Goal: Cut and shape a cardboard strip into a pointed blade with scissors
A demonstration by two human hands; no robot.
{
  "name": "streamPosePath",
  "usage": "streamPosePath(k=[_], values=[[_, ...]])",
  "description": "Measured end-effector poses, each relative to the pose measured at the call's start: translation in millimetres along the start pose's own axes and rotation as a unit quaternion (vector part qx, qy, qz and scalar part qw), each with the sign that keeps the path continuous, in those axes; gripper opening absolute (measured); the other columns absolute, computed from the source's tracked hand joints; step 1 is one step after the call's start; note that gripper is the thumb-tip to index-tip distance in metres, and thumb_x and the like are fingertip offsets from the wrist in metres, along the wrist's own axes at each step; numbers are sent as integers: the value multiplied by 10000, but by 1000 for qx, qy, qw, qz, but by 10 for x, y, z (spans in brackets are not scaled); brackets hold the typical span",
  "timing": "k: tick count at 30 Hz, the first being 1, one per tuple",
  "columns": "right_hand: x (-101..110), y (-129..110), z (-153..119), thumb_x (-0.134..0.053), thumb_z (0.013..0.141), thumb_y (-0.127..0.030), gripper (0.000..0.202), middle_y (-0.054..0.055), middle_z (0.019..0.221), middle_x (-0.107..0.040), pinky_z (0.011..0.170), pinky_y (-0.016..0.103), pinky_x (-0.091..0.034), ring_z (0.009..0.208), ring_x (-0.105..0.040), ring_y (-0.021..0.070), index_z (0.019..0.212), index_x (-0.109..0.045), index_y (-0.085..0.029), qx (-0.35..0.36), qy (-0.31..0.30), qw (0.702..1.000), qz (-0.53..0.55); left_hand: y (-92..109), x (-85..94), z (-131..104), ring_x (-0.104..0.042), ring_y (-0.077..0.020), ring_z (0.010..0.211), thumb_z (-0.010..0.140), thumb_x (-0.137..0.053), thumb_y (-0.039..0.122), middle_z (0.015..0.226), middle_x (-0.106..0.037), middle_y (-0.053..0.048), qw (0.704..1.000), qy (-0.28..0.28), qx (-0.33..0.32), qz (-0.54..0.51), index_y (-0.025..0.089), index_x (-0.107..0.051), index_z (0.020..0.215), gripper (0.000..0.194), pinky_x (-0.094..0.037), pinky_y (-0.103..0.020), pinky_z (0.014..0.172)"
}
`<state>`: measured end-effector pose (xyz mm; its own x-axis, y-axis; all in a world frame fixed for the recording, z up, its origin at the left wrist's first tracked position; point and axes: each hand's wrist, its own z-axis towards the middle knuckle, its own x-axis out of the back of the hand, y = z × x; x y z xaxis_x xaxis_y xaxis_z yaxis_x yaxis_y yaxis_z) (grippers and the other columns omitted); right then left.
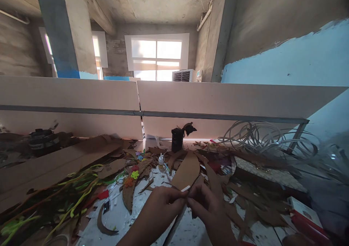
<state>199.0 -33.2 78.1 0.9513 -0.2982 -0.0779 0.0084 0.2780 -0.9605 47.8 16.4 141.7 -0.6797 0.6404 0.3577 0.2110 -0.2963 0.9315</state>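
Evidently a two-handed fingertip job, close work. Left to right: yellow-green cords (83, 191) trail loose at the near left, probably swept aside to free working room. Large cardboard sheet (71, 166) lies behind them. Next, crochet flowers (135, 174) on and beside a leaf-shaped scrap (128, 197); bright against brown, perhaps parked there to be easily spotted. White bottle (161, 162) stands upright just beyond the hands, presumably for quick reach.

Left hand (166, 204): thumb and forefinger pinched narrow, seemingly on a small white strip (185, 188), centre near, jutting from the fingertips; so fine a piece likely needs such a grip. Right hand (205, 204): also pinched narrow, tips meeting the left's, likely for steadying; anything inside its pinch is hidden. Brown leaf shape (188, 169) lies just beyond. Farther right, patterned bag (267, 173), clear coils (259, 138) behind it.

Surface: white tabletop (188, 233), speckled, scrap-strewn. Room: bare concrete column (83, 35) left, bright window (156, 49) far centre, pale partition (231, 98) across, blue-painted wall (289, 60) right.
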Motion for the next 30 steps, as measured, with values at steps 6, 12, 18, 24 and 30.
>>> streamPosePath(k=[6, 12, 18, 24, 30], values=[[0, -8, -1, -681, 759, -357, 220, -52, 638, -481, 521, 236, -379, 578, -442, 121, 747, -526, -201, -4, 0, 1000, -8, -33, -10, 13, -381, -117, 616, 835, -515, 240, 580, -458, 53, 1000, -2, -6, -8, 181, -756, 682, 292, -281, -210, 586], [7, -3, 5, -678, 743, -321, 189, -52, 650, -481, 526, 234, -386, 588, -451, 120, 749, -535, -197, -6, -2, 1000, 0, -37, -15, 9, -367, -114, 614, 843, -509, 242, 577, -436, 51, 1000, 2, -3, 0, 181, -759, 693, 298, -268, -210, 572], [-3, -23, 0, -673, 729, -314, 185, -52, 638, -484, 517, 233, -383, 576, -455, 120, 740, -530, -196, -13, -2, 1000, -2, -62, -10, 12, -375, -120, 630, 842, -505, 263, 594, -443, 44, 1000, 2, 3, 6, 171, -762, 716, 300, -270, -210, 572], [-14, -16, 3, -662, 720, -280, 157, -51, 637, -485, 517, 231, -374, 584, -452, 124, 740, -526, -204, -15, 0, 1000, 7, -34, -22, 18, -383, -118, 615, 799, -498, 202, 577, -439, 50, 999, 22, 8, 39, 175, -756, 682, 284, -272, -209, 571], [-17, -41, -16, -628, 736, -326, 181, -69, 613, -436, 524, 239, -328, 563, -421, 120, 683, -494, -217, -1, 11, 999, -46, -62, -54, 32, -396, -129, 614, 813, -503, 262, 583, -468, 38, 999, 39, 6, 15, 166, -758, 686, 300, -279, -215, 557]])
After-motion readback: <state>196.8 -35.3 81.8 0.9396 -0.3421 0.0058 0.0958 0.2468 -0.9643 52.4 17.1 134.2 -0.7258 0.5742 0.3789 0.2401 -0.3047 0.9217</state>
